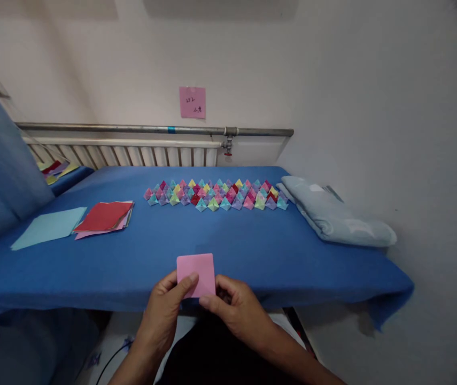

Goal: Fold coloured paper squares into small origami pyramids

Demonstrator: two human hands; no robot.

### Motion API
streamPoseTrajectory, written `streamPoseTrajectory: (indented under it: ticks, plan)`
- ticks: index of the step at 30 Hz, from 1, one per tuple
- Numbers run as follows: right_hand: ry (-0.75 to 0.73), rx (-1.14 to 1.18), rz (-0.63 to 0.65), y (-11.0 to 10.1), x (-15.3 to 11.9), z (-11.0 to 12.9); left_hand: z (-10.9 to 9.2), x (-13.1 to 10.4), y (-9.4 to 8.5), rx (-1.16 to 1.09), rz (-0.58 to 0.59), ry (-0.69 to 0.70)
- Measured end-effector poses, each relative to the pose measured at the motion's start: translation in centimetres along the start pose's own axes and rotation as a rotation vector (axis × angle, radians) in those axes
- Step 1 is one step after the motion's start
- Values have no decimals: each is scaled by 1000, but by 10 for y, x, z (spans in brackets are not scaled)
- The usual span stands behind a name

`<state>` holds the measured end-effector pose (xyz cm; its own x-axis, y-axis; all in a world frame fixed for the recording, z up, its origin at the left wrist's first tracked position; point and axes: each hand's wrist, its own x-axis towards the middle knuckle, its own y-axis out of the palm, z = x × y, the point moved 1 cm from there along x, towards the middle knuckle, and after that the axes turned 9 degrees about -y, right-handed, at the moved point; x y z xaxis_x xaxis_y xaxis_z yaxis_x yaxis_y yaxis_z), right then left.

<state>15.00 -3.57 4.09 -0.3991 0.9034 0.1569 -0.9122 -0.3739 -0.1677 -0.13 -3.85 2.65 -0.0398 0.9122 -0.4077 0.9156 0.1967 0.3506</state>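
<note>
A pink square of paper is held up at the front edge of the blue-covered table. My left hand grips its left side, with the thumb on its face and the fingers behind. At its lower right corner my right hand pinches the paper between thumb and curled fingers. Further back, several rows of small folded paper pieces in many colours stand on the cloth.
A stack of sheets with red on top and light blue sheets lie at the left. A folded pale blanket is at the right. Behind are a radiator and a pipe.
</note>
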Motion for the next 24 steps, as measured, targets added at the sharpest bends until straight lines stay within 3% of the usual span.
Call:
streamPoseTrajectory:
  ticks: [9,14,24]
  plan:
    - [40,39,61,0,1,3,-8,0,-3,-10,49,-15]
    - [92,70,114,0,-1,0,-17,1,-9,5,-31,39]
    - [155,114,111,-1,0,4,-12,2,-9,-2,-79,81]
